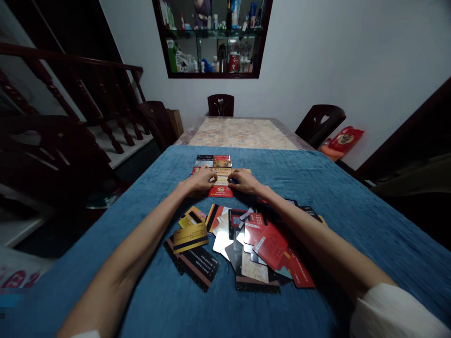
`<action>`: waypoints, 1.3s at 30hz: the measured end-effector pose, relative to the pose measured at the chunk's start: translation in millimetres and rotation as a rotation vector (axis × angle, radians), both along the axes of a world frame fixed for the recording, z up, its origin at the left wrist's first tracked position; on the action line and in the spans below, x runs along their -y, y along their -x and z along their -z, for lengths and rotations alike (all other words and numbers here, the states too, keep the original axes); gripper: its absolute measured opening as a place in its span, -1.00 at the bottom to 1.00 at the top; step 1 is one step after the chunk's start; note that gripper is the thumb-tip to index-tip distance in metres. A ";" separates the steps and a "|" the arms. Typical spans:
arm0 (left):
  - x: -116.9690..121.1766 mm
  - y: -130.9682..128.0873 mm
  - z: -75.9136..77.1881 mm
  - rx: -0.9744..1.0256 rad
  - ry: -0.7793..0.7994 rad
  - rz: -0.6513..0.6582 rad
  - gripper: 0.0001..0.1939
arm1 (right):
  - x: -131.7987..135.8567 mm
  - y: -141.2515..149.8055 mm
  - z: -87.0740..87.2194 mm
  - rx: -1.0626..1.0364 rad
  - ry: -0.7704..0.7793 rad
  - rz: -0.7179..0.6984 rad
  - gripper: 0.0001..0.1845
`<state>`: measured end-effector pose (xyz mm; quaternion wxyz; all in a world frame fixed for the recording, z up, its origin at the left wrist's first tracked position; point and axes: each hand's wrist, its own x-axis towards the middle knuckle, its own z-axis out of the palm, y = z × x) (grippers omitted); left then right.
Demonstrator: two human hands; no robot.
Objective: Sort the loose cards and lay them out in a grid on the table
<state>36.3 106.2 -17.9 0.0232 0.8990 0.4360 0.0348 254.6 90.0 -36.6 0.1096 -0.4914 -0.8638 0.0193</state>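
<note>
Both arms reach forward over a blue cloth (317,188) covering the table. My left hand (201,180) and my right hand (244,180) rest side by side on a neat arrangement of cards (214,162) laid in rows. Their fingers are curled and pressed down on a yellowish card (221,180) between them. A red card (220,191) lies just below that one. Closer to me, between my forearms, lies a loose heap of cards (243,244) in red, black, gold and white, overlapping one another.
Beyond the blue cloth the table has a bare patterned top (243,134). Dark wooden chairs (220,104) stand at the far end and at both sides. A stair railing (70,94) runs on the left. A red bag (343,139) lies at the right wall.
</note>
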 end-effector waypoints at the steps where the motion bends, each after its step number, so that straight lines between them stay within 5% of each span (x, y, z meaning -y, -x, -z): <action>1: -0.2 -0.1 0.1 -0.004 0.001 0.000 -0.70 | 0.1 0.2 0.0 0.000 0.000 0.000 -0.75; 25: 13.8 1.7 6.8 0.040 -0.116 0.053 -0.72 | 7.5 3.0 -5.6 0.064 0.005 0.077 -0.70; 39: 68.3 34.6 3.1 0.201 -0.254 0.068 -0.77 | 37.8 -0.9 -12.5 -0.147 -0.138 -0.027 -0.80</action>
